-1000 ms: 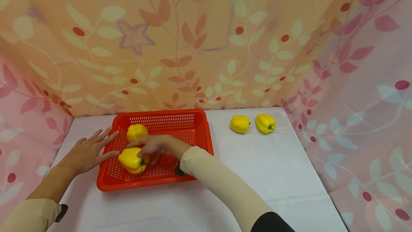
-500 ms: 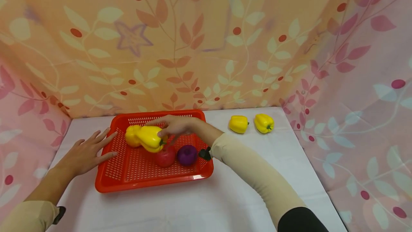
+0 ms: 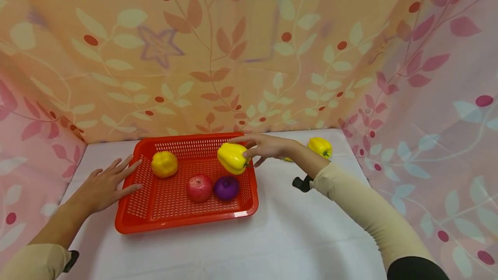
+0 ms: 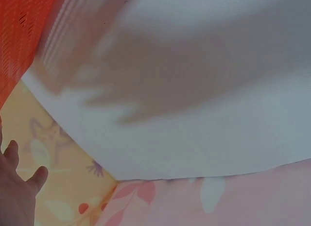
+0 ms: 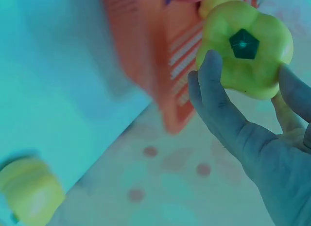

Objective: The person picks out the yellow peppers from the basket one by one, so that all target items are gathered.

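My right hand [image 3: 268, 147] pinches a yellow bell pepper [image 3: 232, 158] between thumb and fingers, over the right end of a red plastic basket [image 3: 186, 220]. In the right wrist view the pepper's green stem end [image 5: 244, 43] faces the camera. My left hand [image 3: 106, 183] has its fingers spread and straight, fingertips right at the basket's left rim. Inside the basket are a rounded, lobed orange-yellow piece of produce [image 3: 164, 164], a round pinkish-red fruit [image 3: 199, 188] and a round purple piece [image 3: 227, 188]. The left wrist view shows part of the left hand [image 4: 18, 192] beside the basket.
Two more yellow bell peppers lie on the white-covered table [image 3: 186, 254] at the back right. The right one [image 3: 320, 147] shows, while the right hand mostly hides the other. A flower-patterned curtain [image 3: 249, 55] encloses the table's back and sides.
My right hand has lifted the yellow bell pepper from the basket's left part and carried it right, past the pinkish-red fruit, to the right end. The left hand has stayed at the rim.
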A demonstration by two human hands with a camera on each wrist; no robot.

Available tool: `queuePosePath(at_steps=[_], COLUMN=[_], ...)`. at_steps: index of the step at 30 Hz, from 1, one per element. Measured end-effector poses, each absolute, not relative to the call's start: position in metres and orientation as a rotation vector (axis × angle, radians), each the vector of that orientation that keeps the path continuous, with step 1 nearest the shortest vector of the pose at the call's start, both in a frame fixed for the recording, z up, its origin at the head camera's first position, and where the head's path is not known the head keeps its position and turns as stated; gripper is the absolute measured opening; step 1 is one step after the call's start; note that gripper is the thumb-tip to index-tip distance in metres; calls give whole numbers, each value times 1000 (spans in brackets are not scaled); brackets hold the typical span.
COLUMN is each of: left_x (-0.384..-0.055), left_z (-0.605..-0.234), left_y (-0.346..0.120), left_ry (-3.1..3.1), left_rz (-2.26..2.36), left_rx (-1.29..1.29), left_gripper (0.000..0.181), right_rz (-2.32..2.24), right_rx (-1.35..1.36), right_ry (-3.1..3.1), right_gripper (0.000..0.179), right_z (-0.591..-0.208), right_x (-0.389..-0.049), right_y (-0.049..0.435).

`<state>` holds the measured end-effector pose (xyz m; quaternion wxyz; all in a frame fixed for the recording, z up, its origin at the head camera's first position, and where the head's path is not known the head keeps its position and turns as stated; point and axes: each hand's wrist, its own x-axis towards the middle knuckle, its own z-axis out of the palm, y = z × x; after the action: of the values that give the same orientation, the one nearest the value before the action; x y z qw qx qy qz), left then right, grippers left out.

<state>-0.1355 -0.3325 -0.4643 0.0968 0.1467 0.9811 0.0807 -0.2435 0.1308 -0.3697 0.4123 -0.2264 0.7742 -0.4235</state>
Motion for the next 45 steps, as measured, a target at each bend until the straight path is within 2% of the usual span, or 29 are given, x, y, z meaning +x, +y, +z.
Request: queuePosePath(at_steps=[24, 33, 45], left_x=[-135, -135, -135], left_z=[-465, -464, -462], left_y=[-332, -333, -333], left_ry=[2911, 2914, 2913], left_rz=[227, 222, 213], left_rx=[443, 445, 449], left_gripper=[86, 86, 86], right_rz=[-1239, -1259, -1283], right_rx=[-267, -151, -26], right_ry=[2089, 2095, 2105], right_gripper=[64, 67, 69], right_z=[-387, -395, -434], right_x=[-227, -214, -199], right_y=[314, 356, 392])
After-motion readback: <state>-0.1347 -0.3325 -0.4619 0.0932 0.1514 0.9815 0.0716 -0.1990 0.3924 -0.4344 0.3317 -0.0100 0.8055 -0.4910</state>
